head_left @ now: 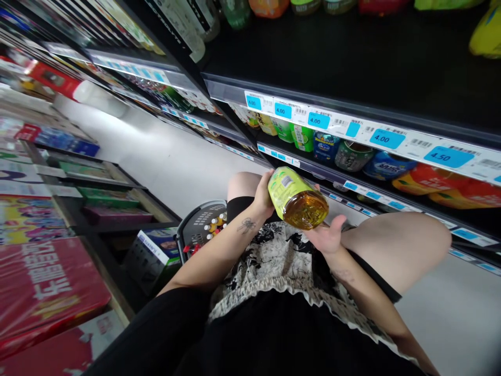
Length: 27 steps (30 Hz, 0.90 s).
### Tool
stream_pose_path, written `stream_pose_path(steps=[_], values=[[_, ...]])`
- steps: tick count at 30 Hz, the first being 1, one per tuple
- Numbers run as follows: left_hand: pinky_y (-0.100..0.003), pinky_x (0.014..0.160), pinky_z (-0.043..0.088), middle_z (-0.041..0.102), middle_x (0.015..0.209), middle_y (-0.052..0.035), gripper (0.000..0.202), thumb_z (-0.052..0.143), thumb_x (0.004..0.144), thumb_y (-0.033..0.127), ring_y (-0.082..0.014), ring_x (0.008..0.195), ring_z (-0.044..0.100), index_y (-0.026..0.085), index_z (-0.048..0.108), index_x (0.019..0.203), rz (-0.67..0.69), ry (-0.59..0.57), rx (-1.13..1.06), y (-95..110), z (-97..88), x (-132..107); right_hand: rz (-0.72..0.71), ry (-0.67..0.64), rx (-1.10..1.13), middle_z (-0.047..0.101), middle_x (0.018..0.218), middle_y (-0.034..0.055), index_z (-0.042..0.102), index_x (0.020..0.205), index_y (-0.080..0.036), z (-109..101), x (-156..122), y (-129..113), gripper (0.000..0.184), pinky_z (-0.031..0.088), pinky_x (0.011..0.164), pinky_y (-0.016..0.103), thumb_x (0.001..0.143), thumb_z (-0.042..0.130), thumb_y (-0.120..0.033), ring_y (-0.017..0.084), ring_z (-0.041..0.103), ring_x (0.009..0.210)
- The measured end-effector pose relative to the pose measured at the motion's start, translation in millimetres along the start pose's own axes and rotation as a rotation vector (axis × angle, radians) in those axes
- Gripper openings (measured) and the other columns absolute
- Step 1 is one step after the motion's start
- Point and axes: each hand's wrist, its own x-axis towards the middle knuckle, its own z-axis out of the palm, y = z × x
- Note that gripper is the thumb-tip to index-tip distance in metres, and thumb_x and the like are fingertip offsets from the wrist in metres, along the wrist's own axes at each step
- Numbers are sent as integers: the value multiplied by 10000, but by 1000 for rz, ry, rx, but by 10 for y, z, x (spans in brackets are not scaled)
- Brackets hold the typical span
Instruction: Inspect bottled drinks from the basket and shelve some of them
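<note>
I crouch in a shop aisle and hold a drink bottle (297, 198) with amber liquid and a yellow-green label, tipped on its side above my knees. My left hand (263, 196) grips its far, capped end, fingers wrapped round it. My right hand (327, 234) supports the bottle's base from below, palm up with fingers curled under it. The bottle sits just in front of the lower drink shelves (352, 128).
Dark shelving on the right carries rows of bottles behind blue price tags (386, 139). A grey shopping basket (201, 224) with small items stands on the pale floor beyond my left knee. Racks of boxed goods (47, 282) line the left side.
</note>
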Motion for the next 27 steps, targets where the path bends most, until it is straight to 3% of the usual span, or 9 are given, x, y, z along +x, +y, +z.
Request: stream_pose_path(steps=[6,11,16,18,20,22,24,25,27], values=[[-270,784,564,710,737,-64,374,522,957,441,-172,708,671,135,677,807,3,-26,23,-1,-14,33,-8,30,12,437,1630,25,498,1539,-346,-37,-8,1,1131,189,1312,559,626,612,-1004,279,154,1616],[-264,821,581,715,756,-59,347,573,895,476,-170,744,677,148,670,839,17,-75,68,2,-39,40,-45,40,36,510,1570,49,546,1496,-321,-11,-8,0,1071,280,1283,545,653,631,-976,284,273,1578],[-294,689,581,738,877,-50,459,694,749,555,-230,797,708,169,670,996,269,-239,217,-13,-114,29,44,173,157,706,1304,105,702,1272,-239,-229,81,42,862,418,1177,588,770,557,-925,336,540,1389],[-283,641,562,746,969,-42,546,736,731,568,-236,810,713,191,660,1119,344,-323,285,12,-109,-21,81,212,151,755,1175,106,744,1151,-225,-351,119,33,725,472,1120,585,784,614,-836,349,636,1253],[-275,673,569,747,1096,-43,649,790,735,577,-234,873,719,219,631,1253,368,-378,372,61,-77,-107,35,196,103,761,1153,109,743,1158,-222,-405,132,-33,682,504,1075,573,736,696,-757,353,678,1159],[-287,777,594,743,1173,-58,721,896,679,516,-245,974,719,212,626,1274,392,-393,493,112,-37,-219,-31,95,24,721,1276,104,661,1353,-251,-364,112,-148,805,498,1085,546,660,815,-631,343,675,1174],[-324,885,608,753,1155,-84,687,969,611,416,-268,1036,718,178,654,1172,422,-395,597,138,-15,-345,-80,1,-51,649,1407,93,459,1563,-300,-264,75,-256,1027,465,1128,512,642,873,-489,321,646,1249],[-351,919,613,760,1131,-97,645,977,606,388,-278,1043,723,169,658,1122,451,-402,630,138,-15,-410,-99,-13,-66,628,1435,96,360,1619,-309,-215,61,-287,1097,451,1143,507,663,871,-477,315,631,1279],[-402,939,627,765,1110,-109,599,951,661,399,-290,1029,739,181,652,1132,581,-432,671,127,-37,-532,-135,31,-20,633,1422,119,274,1655,-289,-165,72,-276,1091,451,1138,531,755,787,-629,326,619,1301]])
